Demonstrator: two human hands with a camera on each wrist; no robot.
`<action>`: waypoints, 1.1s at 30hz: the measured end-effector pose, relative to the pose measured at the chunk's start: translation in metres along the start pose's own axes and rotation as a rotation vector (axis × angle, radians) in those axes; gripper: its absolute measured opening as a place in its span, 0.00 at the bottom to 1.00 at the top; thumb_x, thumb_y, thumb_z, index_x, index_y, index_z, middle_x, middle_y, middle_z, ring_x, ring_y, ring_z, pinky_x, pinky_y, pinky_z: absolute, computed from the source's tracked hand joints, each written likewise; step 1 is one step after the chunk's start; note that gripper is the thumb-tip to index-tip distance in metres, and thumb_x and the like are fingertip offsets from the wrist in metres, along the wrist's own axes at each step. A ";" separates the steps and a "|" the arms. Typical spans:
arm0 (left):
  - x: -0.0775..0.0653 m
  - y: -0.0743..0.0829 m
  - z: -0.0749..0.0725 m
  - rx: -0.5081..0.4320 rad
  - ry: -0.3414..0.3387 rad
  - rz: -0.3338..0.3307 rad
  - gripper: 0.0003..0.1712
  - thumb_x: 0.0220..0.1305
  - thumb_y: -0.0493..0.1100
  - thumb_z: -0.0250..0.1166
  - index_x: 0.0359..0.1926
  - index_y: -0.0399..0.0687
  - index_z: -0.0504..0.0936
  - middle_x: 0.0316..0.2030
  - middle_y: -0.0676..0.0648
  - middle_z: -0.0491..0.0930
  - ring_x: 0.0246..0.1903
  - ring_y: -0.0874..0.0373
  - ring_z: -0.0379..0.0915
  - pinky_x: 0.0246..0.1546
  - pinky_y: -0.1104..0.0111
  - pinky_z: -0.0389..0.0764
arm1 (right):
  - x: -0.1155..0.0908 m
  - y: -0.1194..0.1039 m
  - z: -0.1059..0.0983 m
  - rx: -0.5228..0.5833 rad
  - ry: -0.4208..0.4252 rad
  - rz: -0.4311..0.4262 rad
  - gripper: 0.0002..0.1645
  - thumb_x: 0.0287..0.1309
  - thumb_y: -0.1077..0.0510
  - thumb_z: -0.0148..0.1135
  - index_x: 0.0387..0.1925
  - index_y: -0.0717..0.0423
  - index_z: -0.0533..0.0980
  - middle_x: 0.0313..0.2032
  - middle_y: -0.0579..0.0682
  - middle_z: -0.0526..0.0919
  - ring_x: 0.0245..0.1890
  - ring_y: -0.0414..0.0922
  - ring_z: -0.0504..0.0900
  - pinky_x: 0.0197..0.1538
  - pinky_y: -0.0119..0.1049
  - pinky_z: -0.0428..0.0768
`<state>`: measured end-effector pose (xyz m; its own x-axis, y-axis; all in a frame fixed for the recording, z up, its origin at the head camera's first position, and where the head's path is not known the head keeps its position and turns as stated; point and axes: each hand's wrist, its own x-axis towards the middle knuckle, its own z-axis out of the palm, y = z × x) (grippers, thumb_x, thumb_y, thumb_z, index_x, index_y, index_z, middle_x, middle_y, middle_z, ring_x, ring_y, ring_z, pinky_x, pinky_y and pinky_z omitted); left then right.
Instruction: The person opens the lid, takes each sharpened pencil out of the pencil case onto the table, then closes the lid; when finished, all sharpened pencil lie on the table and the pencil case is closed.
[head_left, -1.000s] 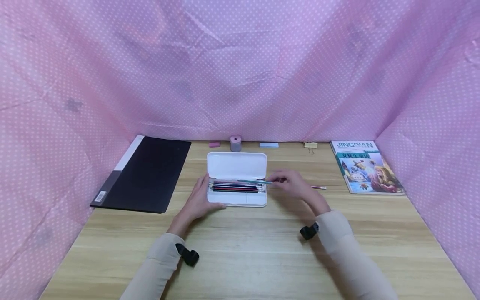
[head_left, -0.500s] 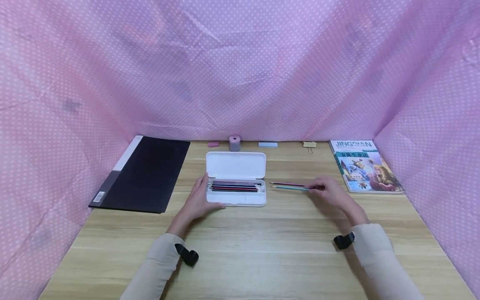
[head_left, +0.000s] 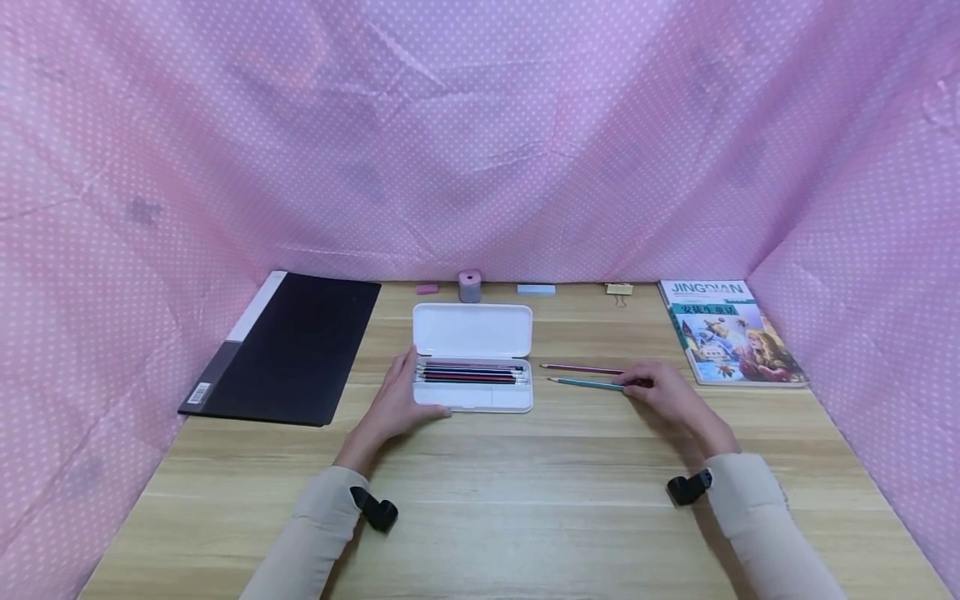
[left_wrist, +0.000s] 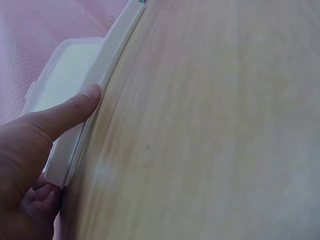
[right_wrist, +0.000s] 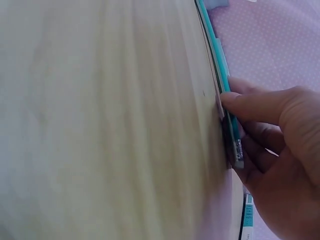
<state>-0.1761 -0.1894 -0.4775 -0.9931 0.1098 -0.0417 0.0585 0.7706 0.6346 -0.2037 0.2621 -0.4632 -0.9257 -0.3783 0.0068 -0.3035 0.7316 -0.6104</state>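
Note:
A white pencil case (head_left: 453,400) lies with its lid up, several dark and red pencils (head_left: 468,374) in its tray. My left hand (head_left: 395,402) grips the case's left end; in the left wrist view the thumb (left_wrist: 75,111) presses along the front wall and fingers curl round the end. My right hand (head_left: 660,393) pinches a teal pencil (head_left: 585,383) near its eraser end, low at the tabletop right of the case. Just behind it a dark red pencil (head_left: 577,367) lies on the table, its right end hidden by the hand.
A black folder (head_left: 300,350) lies at the left, a picture-covered book (head_left: 731,337) at the right. Along the back stand a pink eraser (head_left: 427,289), a pink-and-grey cylinder (head_left: 470,287), a pale blue bar (head_left: 536,289) and a yellow binder clip (head_left: 619,289). Pink dotted cloth (head_left: 480,167) surrounds the table.
My right hand has carried the teal pencil from over the case to the right and down beside the red pencil, then slightly towards me. My left hand has stayed on the case.

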 end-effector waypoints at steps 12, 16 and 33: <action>0.000 0.001 -0.001 0.002 -0.009 -0.007 0.76 0.31 0.71 0.72 0.72 0.54 0.34 0.68 0.43 0.47 0.66 0.48 0.47 0.63 0.53 0.55 | 0.000 -0.002 0.001 -0.054 0.052 -0.026 0.12 0.57 0.64 0.59 0.40 0.48 0.82 0.43 0.51 0.81 0.46 0.52 0.76 0.49 0.51 0.73; 0.000 0.002 -0.001 0.001 -0.007 -0.002 0.76 0.31 0.71 0.71 0.72 0.53 0.34 0.68 0.43 0.47 0.65 0.47 0.48 0.63 0.52 0.56 | 0.002 -0.011 0.001 -0.057 0.077 -0.040 0.10 0.57 0.63 0.60 0.40 0.49 0.81 0.40 0.49 0.81 0.44 0.50 0.78 0.48 0.49 0.74; -0.001 0.001 -0.001 -0.005 0.006 0.024 0.77 0.30 0.71 0.72 0.72 0.50 0.35 0.67 0.42 0.49 0.65 0.48 0.49 0.63 0.54 0.56 | 0.063 -0.108 0.059 0.151 -0.060 -0.235 0.18 0.56 0.65 0.60 0.49 0.56 0.77 0.46 0.50 0.79 0.47 0.45 0.76 0.51 0.40 0.75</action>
<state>-0.1751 -0.1891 -0.4758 -0.9920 0.1246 -0.0221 0.0818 0.7648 0.6390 -0.2156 0.1264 -0.4436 -0.8176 -0.5638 0.1173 -0.4667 0.5294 -0.7085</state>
